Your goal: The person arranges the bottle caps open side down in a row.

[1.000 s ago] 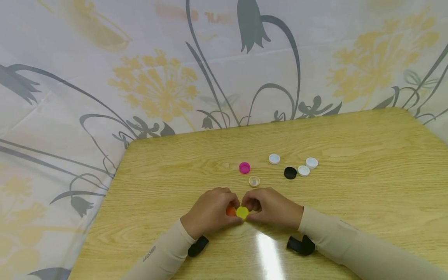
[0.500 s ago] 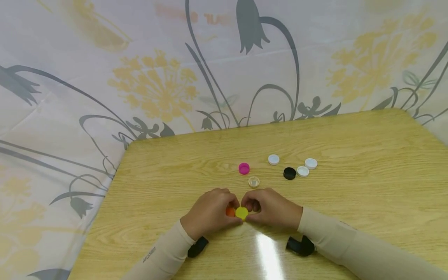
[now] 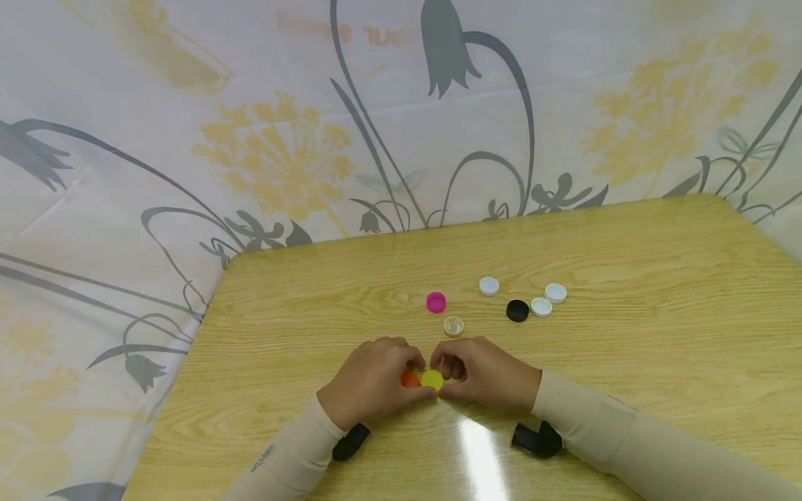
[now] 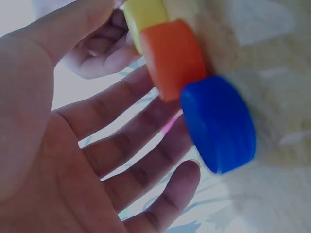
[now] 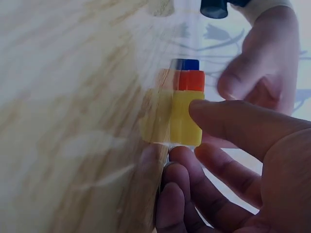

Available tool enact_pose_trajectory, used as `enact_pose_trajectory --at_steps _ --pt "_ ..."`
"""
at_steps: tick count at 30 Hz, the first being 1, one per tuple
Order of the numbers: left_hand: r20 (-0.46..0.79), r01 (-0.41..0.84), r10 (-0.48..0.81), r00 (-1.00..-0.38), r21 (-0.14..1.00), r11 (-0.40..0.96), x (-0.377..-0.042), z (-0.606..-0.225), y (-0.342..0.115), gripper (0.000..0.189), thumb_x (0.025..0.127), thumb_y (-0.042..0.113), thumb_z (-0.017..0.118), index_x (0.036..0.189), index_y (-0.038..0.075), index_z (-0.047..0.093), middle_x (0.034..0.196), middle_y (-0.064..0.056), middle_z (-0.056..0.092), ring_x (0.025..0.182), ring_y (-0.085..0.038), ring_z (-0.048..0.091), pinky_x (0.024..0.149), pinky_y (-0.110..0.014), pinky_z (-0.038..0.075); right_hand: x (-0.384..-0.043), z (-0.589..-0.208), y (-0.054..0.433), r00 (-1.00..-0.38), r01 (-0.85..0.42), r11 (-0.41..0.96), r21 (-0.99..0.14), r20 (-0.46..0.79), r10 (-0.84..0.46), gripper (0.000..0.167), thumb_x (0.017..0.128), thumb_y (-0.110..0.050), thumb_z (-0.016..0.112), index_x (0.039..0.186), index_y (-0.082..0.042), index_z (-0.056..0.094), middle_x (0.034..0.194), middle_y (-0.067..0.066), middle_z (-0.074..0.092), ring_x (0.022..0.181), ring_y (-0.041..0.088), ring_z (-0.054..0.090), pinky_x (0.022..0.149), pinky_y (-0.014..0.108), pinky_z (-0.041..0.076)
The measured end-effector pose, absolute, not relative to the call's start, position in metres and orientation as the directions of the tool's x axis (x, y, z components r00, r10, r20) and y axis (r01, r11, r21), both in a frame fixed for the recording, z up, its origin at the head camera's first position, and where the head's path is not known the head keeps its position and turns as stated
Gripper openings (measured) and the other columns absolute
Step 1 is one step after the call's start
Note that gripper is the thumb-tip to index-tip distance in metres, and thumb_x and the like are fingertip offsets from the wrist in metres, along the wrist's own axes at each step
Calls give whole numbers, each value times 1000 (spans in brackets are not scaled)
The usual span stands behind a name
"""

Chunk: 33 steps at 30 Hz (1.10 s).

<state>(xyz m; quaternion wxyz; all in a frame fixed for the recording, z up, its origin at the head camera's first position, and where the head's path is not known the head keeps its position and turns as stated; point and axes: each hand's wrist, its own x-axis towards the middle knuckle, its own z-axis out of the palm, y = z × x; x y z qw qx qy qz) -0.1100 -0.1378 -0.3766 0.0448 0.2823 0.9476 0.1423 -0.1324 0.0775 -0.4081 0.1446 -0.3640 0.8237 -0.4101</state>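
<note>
My right hand (image 3: 485,372) pinches a yellow bottle cap (image 3: 432,380) on the table, the thumb against its near side. An orange bottle cap (image 3: 410,379) sits directly left of the yellow one. Beyond it a blue bottle cap (image 4: 218,126) continues the row in the left wrist view; the left hand hides it from the head camera. My left hand (image 3: 372,383) curves loosely about the orange cap, its fingers (image 4: 131,136) spread along the row's far side. The left thumb reaches towards the yellow cap and stands apart from the orange one in the right wrist view.
Farther back lie a pink cap (image 3: 436,302), a clear-beige cap (image 3: 454,326), a black cap (image 3: 517,310) and three white caps, one white cap (image 3: 489,286) standing off from the others. The wooden table (image 3: 301,299) meets a flowered cloth (image 3: 388,125) at its back edge.
The left hand shifts slightly left at the wrist, and its thumb extends a little along the yellow cap's near side. The right hand and the caps stay nearly still.
</note>
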Motion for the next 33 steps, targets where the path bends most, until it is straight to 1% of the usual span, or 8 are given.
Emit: enact_pose_trajectory --at_steps 4,6,8,14,18,24,30,33 --pt "16 496 515 -857 300 815 -113 -372 -140 32 91 43 71 101 13 76 98 1 74 81 -12 66 71 -28 53 -134 -405 80 -683 -488 408 -772 47 -728 26 84 -6 76 107 -9 66 86 -5 64 79 5 59 72 21 53" --pt "35 482 496 -867 306 821 -115 -370 -141 29 94 39 68 103 13 76 101 0 75 88 -15 69 77 -31 56 -135 -403 81 -679 -486 408 -773 40 -733 24 86 -7 75 108 -8 65 86 -5 64 79 3 59 71 21 53" --pt "54 472 481 -875 318 822 -117 -369 -141 27 96 37 67 104 13 75 103 -1 75 90 -16 70 78 -32 57 -136 -401 82 -681 -484 409 -774 39 -731 20 88 -10 74 106 -8 66 85 -6 65 77 2 59 71 21 53" --pt "77 455 457 -886 328 828 -123 -368 -139 25 97 36 66 105 14 75 105 0 75 89 -15 70 75 -30 56 -142 -397 85 -720 -487 423 -764 77 -690 2 94 -14 69 93 -14 68 81 -9 64 73 1 57 69 22 52" --pt "84 451 451 -889 335 827 -127 -365 -135 25 97 36 66 106 15 75 106 0 75 91 -15 70 77 -31 56 -148 -393 88 -763 -489 458 -742 110 -637 4 95 -14 67 91 -16 68 80 -10 64 73 2 57 69 22 52" --pt "94 461 458 -884 334 822 -133 -364 -123 27 97 36 66 108 13 74 106 0 75 93 -17 70 81 -34 56 -157 -388 96 -823 -479 522 -706 155 -546 5 95 -15 68 95 -11 69 82 -8 65 75 4 57 70 23 52" --pt "116 478 466 -877 299 826 -138 -365 -112 22 94 29 71 108 12 74 105 -1 75 91 -17 71 80 -35 56 -165 -388 103 -854 -462 584 -667 158 -495 10 92 -12 70 100 -7 69 82 -4 65 74 8 57 67 25 51" --pt "104 471 462 -881 284 835 -142 -365 -107 23 93 29 72 108 12 74 104 -1 75 91 -17 71 80 -35 56 -168 -388 106 -861 -450 596 -664 146 -488 14 91 -11 71 103 -5 70 83 -2 66 74 9 58 67 25 51"
